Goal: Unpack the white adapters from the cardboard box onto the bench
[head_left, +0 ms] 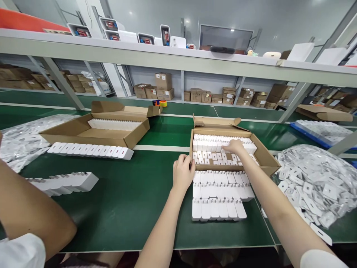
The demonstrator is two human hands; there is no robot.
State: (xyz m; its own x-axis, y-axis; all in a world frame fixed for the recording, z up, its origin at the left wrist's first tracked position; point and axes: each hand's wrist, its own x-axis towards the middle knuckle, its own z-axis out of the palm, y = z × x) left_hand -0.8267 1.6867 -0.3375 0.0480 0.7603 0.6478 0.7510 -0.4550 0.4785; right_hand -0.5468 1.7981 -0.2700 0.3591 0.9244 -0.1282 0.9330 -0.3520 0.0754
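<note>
My left hand (183, 172) is closed around the front left corner of an open cardboard box (266, 160). Inside the box, rows of white plug adapters (208, 143) stand packed along the back, and smaller white pieces lie in front of them. My right hand (235, 146) reaches into the box with fingers bent against the front row of adapters; the fingertips are partly hidden. Directly before the box, more white adapters (219, 209) stand in several neat rows on the green table, their metal pins facing up.
Right of the box lies a clear bag of loose white covers (320, 182). A second open box (72, 128) is at left, with adapter rows (90, 150) before it. A co-worker's arm (30, 208) enters at left. A shelf (156, 54) spans overhead.
</note>
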